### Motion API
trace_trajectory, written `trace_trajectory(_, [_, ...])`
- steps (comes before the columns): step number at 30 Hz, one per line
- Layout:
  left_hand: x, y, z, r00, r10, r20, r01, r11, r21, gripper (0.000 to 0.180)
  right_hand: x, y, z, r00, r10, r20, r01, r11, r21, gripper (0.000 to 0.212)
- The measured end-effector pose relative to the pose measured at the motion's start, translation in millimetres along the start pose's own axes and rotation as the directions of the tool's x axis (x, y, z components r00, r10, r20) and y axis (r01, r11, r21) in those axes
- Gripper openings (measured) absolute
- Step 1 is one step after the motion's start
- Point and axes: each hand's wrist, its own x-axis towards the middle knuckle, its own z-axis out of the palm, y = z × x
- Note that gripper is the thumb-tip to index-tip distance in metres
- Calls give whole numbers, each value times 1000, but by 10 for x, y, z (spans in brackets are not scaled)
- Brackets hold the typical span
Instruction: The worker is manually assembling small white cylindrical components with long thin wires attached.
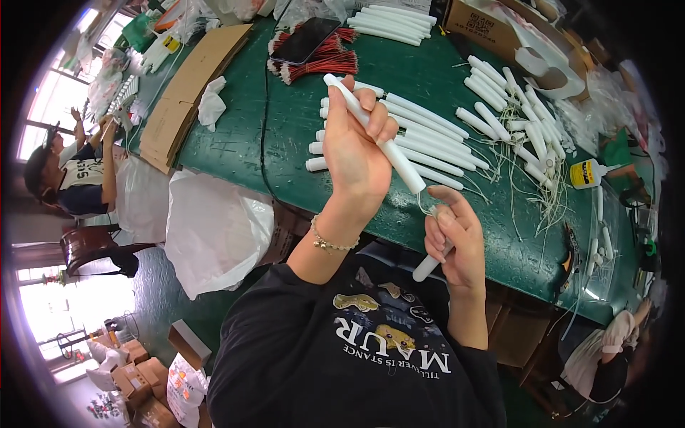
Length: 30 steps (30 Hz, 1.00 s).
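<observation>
My left hand (pixel 359 153) is closed around a long white candle-shaped tube (pixel 401 165), held slanting above the green table. Close to its lower end, my right hand (pixel 460 239) grips a shorter white tube (pixel 426 268) that points down toward my shirt. A thin pale wire (pixel 421 205) runs between the tube's end and my right fingers; what the fingertips pinch is partly hidden. Behind my left hand lies a row of similar white tubes (pixel 435 140), with wires trailing from some right ends. Farther right are heaped short white tubes (pixel 487 120) with tangled pale wires (pixel 531 196).
Bundles of red wire (pixel 325 65) lie under a dark phone (pixel 305 41) on the green table (pixel 232 146). A glue bottle (pixel 585 174) stands at right, below a cardboard box (pixel 492 32). Flat cardboard (pixel 189 96) and a white bag (pixel 214 228) are at left. Other people sit nearby.
</observation>
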Motion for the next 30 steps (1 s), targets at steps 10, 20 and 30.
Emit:
trace_trajectory(10, [-31, 30, 119, 996, 30, -80, -31, 1000, -2, 30, 20, 53, 29, 997, 56, -46, -42, 963, 265, 31])
trace_trajectory(20, [-7, 113, 122, 1000, 7, 26, -7, 1000, -8, 33, -45, 154, 100, 991, 131, 23, -130, 914, 385, 32])
trace_trajectory(30, [-97, 182, 149, 993, 104, 50, -110, 983, 147, 36, -11, 201, 190, 985, 150, 81, -167, 944, 284, 33])
